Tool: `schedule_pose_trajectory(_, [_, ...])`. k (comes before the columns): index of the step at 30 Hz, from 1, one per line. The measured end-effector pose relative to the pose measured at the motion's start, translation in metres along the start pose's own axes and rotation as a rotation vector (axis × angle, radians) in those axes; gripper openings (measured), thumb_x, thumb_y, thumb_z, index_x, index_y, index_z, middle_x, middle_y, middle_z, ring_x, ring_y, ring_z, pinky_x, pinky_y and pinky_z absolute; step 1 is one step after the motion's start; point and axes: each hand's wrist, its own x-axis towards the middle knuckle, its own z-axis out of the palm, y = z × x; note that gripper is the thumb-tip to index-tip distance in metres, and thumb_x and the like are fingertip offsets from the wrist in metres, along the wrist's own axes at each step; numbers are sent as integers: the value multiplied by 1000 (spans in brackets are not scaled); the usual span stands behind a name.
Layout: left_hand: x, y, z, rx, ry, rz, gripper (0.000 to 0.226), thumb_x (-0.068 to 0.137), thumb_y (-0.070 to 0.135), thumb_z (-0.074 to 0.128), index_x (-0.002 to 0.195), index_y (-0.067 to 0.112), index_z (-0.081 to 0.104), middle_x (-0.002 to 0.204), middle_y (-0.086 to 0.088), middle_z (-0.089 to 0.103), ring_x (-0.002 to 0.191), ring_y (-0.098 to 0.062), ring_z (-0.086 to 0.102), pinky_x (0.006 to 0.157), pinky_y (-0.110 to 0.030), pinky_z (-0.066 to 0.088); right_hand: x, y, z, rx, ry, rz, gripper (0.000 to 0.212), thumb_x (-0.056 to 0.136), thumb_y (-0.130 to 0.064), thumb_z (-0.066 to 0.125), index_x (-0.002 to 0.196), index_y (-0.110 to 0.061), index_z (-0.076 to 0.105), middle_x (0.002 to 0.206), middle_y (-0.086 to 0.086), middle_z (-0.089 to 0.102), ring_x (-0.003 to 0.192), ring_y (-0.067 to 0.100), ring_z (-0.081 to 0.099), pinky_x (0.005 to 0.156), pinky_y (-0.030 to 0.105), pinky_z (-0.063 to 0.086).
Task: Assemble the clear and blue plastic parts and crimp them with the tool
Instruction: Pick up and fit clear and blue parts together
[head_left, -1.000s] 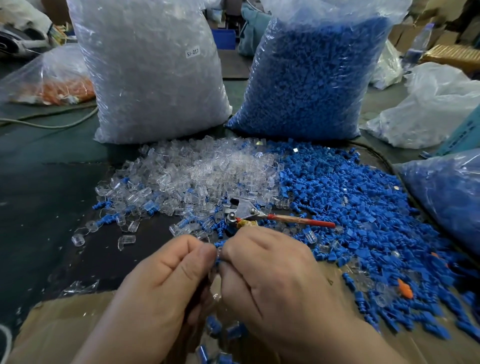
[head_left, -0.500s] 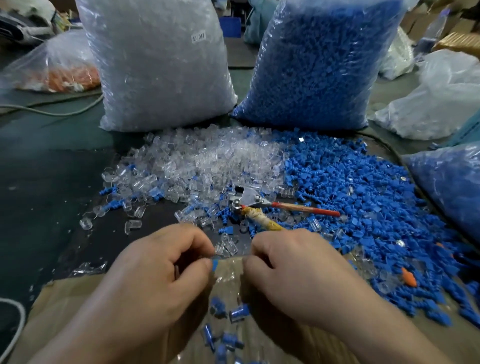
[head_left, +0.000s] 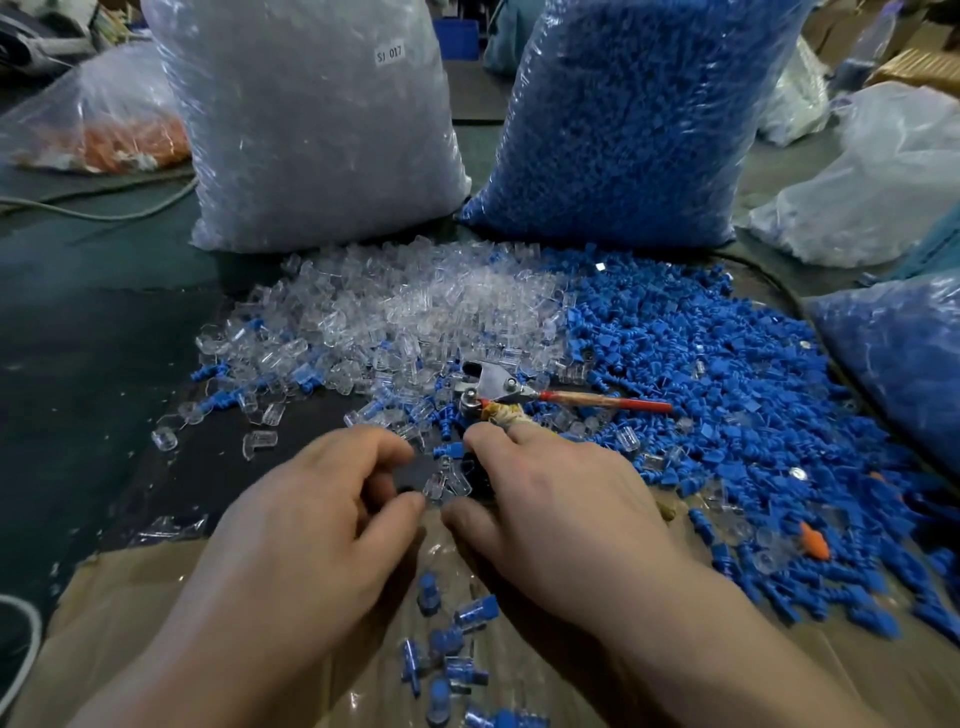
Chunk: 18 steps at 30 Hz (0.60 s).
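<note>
left hand (head_left: 311, 519) hovers low over the table (head_left: 78, 338), fingers loosely curled, nothing seen in them. right hand (head_left: 561, 509) lays its fingers on the crimp tool (head_left: 498, 389) at its wrapped handle, grip unclear. clear parts (head_left: 415, 312) heaped left, blue parts (head_left: 701, 364) right, assembled pieces (head_left: 467, 613) on the cardboard (head_left: 130, 597).

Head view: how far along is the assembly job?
Done: a handful of seemingly assembled clear-blue pieces lie on the cardboard. In hand: right hand touches the crimp tool; left hand holds nothing visible. Left: large loose clear pile and blue pile, plus a full clear-parts bag and blue-parts bag.
</note>
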Motion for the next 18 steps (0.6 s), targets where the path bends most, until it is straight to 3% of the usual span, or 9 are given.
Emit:
schedule_pose_trajectory(2, [4,-1,6,67,-2,5,39,83,56,59,121,50,53,100,30,53,86,4,54,72,-21,45,3,-1,3,-7,8,-20,41,94,-60,41,121,-29,44,106,-3,54,90,27,60,60,36,33])
schedule_pose_trajectory(5, [8,2,13,142,-19,40,48,88,51,58,134,44,53,115,24,51,103,-2,52,88,-25,46,6,-3,5,-21,15,-59,30,97,-53,39,110,-28,49,89,-5,42,77,25,56,57,34,27])
schedule_pose_trajectory(10, [9,2,15,170,-35,61,29,87,49,53,111,39,66,100,21,55,97,-2,51,83,-22,44,6,-1,4,47,6,-61,20,96,-49,40,88,-32,33,81,-10,34,67,18,35,56,35,27])
schedule_pose_trajectory(13, [9,1,14,146,-18,52,20,88,50,55,103,38,63,96,20,54,93,-1,50,80,-21,42,5,-1,3,74,12,-63,19,96,-46,41,87,-32,32,80,-11,38,69,17,39,57,35,25])
schedule_pose_trajectory(18, [8,2,14,127,-2,22,7,89,42,58,96,39,59,93,22,52,89,0,50,73,-20,41,6,-3,2,152,23,-55,11,99,-38,41,98,-28,47,89,-7,52,76,21,49,59,37,29])
